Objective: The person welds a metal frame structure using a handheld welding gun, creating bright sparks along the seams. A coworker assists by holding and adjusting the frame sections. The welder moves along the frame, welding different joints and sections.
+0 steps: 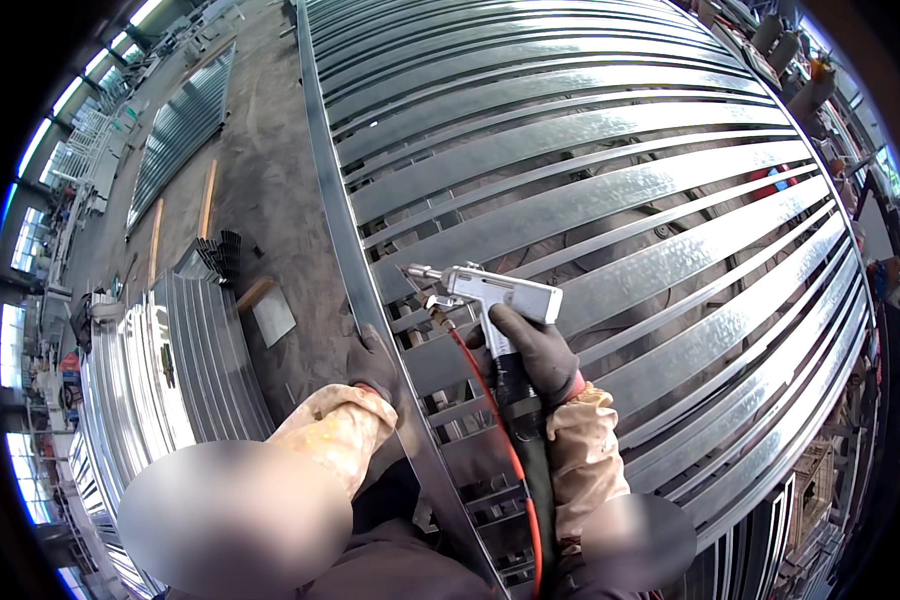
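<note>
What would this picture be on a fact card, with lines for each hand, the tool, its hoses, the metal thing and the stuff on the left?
Left hand: dark glove, seemingly resting on the side rail
Right hand: dark glove, gripping the handheld gun
Tool: silvery gun, pointed nozzle toward the left
Hoses: orange-red hose and thick dark cable, both running downward
Metal thing: big frame, shiny slats across
On the left: long metal strips, wooden bar
</note>
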The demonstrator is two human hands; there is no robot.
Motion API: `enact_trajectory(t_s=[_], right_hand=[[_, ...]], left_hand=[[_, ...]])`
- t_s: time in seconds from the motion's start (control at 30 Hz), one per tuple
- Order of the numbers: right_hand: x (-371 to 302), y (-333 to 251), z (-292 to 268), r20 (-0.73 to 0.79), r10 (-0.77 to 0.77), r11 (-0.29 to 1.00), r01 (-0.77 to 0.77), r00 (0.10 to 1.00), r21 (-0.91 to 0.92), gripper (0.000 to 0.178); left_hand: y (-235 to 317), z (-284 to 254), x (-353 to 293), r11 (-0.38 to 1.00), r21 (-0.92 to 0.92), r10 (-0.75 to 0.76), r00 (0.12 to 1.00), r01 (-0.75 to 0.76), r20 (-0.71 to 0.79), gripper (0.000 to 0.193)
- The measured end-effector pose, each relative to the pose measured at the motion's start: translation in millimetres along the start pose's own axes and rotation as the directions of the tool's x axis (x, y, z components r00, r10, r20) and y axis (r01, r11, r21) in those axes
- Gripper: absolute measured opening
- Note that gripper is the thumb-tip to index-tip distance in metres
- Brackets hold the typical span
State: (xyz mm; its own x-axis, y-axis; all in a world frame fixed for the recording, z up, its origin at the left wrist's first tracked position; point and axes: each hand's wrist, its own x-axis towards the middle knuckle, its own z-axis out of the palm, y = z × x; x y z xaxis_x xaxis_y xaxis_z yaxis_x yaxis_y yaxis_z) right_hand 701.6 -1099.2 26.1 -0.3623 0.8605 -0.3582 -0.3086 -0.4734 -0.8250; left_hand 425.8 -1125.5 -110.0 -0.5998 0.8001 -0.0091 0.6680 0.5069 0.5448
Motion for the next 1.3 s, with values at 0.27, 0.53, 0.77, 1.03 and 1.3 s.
enact_trajectory(t_s=[0.27,0.53,0.77,1.03,1.3], right_hand=[[39.5,26.4,5.8,0.030,-0.098,0.995,0.099,0.995,-0.012,0.030],[61.8,53.1,6.2,0.001,-0.061,0.998,0.061,0.998,0.014,0.032],[67.1,53.5,9.5,-0.037,-0.156,0.984,0.153,0.987,-0.087,0.034],[63.1,36.4,16.1,0.051,-0.117,0.992,0.119,0.992,-0.035,0.030],[72.1,53.4,5.1,0.044,-0.062,0.996,0.064,0.997,-0.056,0.032]], left_hand=[[64.6,-40.7,-21.0,0.988,0.010,-0.152,0.977,0.152,0.151,0.056],[59.3,-37.8,-21.3,0.998,-0.024,-0.052,0.997,0.053,0.056,0.058],[57.6,-37.2,-19.8,0.998,-0.028,-0.062,0.995,0.064,0.081,0.057],[38.5,-24.9,-14.0,0.997,-0.047,-0.061,0.992,0.067,0.106,0.055],[37.5,-22.8,-15.8,0.998,-0.050,-0.041,0.996,0.045,0.085,0.055]])
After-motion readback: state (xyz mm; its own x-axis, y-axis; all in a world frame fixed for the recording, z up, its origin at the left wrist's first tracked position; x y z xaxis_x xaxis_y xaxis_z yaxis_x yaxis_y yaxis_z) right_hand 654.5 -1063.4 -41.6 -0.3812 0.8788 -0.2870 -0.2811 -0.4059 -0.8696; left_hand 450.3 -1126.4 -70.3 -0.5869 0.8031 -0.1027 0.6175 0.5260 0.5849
